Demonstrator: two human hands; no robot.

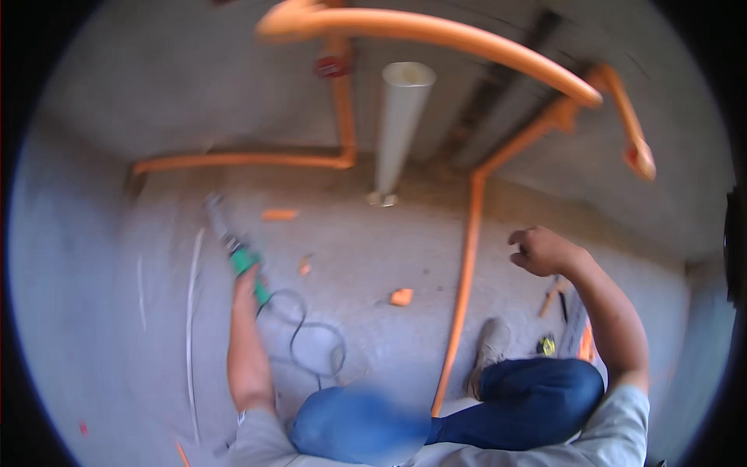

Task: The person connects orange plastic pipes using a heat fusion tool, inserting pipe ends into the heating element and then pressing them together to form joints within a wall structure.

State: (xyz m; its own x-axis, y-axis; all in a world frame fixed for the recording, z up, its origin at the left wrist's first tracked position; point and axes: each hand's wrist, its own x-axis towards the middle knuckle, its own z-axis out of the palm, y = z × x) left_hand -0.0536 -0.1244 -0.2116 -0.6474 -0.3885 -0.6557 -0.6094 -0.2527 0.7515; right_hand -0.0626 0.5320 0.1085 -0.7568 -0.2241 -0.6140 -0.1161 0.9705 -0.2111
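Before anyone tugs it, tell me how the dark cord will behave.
The dark cord will likely be floppy, given its loose loops. Those overlapping curves might tangle. A pull could tug the green tool in the left hand, where it seems to lead.

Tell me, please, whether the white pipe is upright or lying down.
Upright: the white pipe rises from the floor, its round end on top.

We see orange round plastic pipe (241,160) along the far edge of our grey floor (366,257), white upright tube (400,128), green-bodied corded power tool (244,261), blue trousers (537,397).
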